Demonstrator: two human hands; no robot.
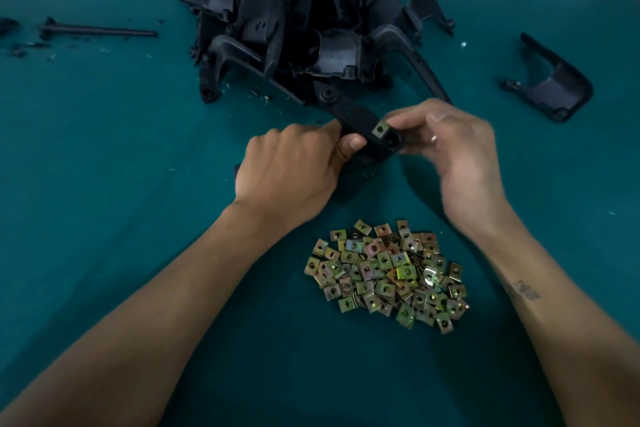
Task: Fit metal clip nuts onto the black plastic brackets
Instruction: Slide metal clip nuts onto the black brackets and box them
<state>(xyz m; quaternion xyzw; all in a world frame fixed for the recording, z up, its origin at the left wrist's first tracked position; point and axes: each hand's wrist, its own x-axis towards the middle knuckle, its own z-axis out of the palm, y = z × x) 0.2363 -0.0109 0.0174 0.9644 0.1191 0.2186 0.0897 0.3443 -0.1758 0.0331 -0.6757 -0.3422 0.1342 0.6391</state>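
A black plastic bracket (349,113) is held between both hands above the green table. My left hand (291,170) grips its lower left side, thumb on top. My right hand (457,149) curls round the bracket's right end, its fingers blurred. A brass-coloured clip nut (380,129) sits on the bracket's edge next to my right fingertips. A heap of several loose clip nuts (388,274) lies on the table between my forearms.
A tall pile of black brackets (304,17) stands at the back centre. One lone bracket (554,80) lies at the right. A black rod (100,32) and plastic crumbs lie at the back left. The green table (104,149) ends at the far wall.
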